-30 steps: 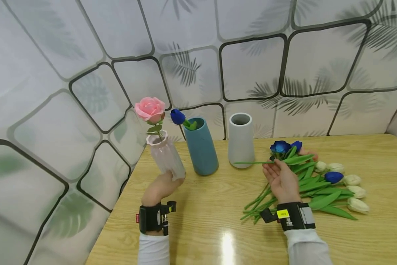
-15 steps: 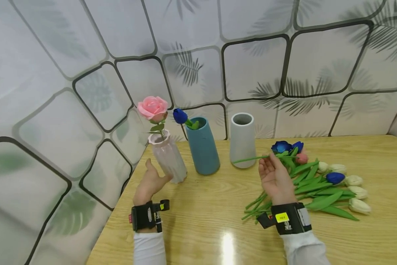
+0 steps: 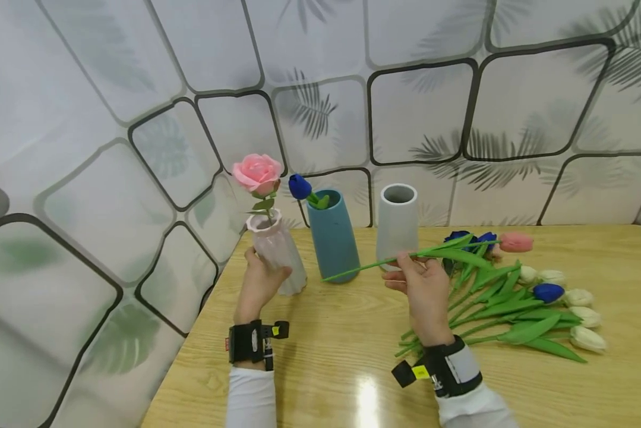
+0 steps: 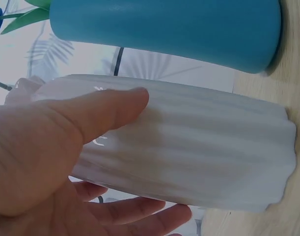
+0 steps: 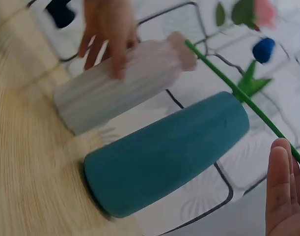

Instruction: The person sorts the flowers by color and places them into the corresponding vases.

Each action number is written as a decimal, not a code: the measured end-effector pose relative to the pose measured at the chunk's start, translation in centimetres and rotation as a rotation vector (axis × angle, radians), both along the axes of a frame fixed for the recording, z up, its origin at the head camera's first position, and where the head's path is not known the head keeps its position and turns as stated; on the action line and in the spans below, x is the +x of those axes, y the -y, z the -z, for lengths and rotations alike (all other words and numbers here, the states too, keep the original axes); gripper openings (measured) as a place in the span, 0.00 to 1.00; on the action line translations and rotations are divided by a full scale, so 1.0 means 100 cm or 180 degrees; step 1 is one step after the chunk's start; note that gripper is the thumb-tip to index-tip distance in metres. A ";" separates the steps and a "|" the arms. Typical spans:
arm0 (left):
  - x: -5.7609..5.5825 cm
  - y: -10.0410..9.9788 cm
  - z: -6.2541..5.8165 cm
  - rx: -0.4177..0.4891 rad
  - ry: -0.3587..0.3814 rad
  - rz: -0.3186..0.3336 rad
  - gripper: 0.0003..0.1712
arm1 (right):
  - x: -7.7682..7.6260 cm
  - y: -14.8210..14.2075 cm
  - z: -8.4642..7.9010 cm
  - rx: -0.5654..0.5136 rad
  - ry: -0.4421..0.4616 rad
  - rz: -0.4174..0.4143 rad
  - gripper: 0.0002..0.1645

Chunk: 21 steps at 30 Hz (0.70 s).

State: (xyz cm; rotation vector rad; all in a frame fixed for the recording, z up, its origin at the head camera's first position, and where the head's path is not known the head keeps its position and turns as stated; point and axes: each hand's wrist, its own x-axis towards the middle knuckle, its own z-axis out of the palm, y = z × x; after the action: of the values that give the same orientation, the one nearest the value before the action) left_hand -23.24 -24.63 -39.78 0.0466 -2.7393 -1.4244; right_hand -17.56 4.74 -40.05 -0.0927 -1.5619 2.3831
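My left hand point(image 3: 258, 282) holds a pale pink ribbed vase point(image 3: 281, 258) low on its body. Its thumb point(image 4: 113, 108) lies along the near side, with the other fingers round the far side. A pink rose point(image 3: 257, 173) stands in this vase. Between thumb and fingers, my right hand point(image 3: 426, 294) pinches the green stem of a pink tulip point(image 3: 515, 242). The tulip lies nearly level above the table, bloom to the right, its stem end point(image 5: 208, 64) pointing left and crossing in front of the blue vase point(image 3: 333, 244).
A blue tulip point(image 3: 300, 186) leans from the blue vase. To its right is a light grey vase point(image 3: 397, 223) with nothing showing in its mouth. Several white tulips point(image 3: 587, 339), a blue tulip point(image 3: 548, 292) and darker blue flowers lie in a pile at right on the wooden table point(image 3: 320, 368).
My right hand has drawn the pink tulip out from the pile, up and leftward, and turned over. The left hand came off the vase base, opened, and now grips the vase higher.
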 end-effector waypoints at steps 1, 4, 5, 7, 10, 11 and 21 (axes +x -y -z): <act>0.000 0.000 0.000 0.0020 0.0005 -0.0027 0.58 | 0.001 0.005 0.000 0.0171 -0.0166 0.0081 0.14; 0.000 0.000 -0.001 0.0046 0.0053 -0.0070 0.57 | 0.003 0.017 0.000 0.0491 -0.0749 0.0260 0.11; 0.000 0.000 -0.001 0.0049 0.0065 -0.0073 0.57 | 0.003 0.020 0.000 0.0557 -0.0959 0.0291 0.11; 0.000 0.000 -0.002 0.0055 0.0098 -0.0079 0.56 | 0.002 0.026 -0.001 0.0681 -0.1342 0.0355 0.10; -0.001 0.001 -0.003 0.0020 0.0144 -0.0098 0.57 | 0.000 0.034 -0.004 0.0876 -0.1674 0.0477 0.09; -0.001 0.001 -0.003 0.0007 0.0160 -0.0104 0.57 | -0.001 0.037 -0.005 0.0921 -0.1739 0.0523 0.09; -0.002 -0.005 -0.001 0.0122 0.0218 -0.0122 0.58 | -0.009 0.068 -0.015 0.0963 -0.2041 0.0509 0.11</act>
State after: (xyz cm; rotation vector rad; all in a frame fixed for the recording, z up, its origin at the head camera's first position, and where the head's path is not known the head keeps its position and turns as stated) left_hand -23.47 -24.18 -39.68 0.1516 -2.7488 -1.4925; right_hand -18.41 -2.05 -38.56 0.5331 -1.4876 1.7704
